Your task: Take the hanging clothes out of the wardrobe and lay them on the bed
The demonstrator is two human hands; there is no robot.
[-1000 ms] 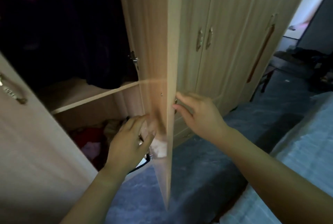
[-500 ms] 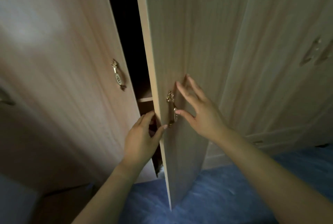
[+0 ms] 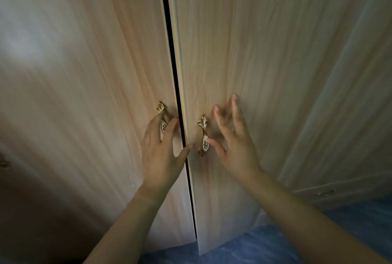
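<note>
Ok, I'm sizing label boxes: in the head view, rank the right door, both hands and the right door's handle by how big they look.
1. right door
2. left hand and right hand: about alike, so not ranked against each other
3. right door's handle

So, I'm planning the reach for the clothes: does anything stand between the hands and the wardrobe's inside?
Yes: the left door and right door stand nearly closed, only a thin dark gap between. The left hand and right hand touch their fronts; no clothes show.
</note>
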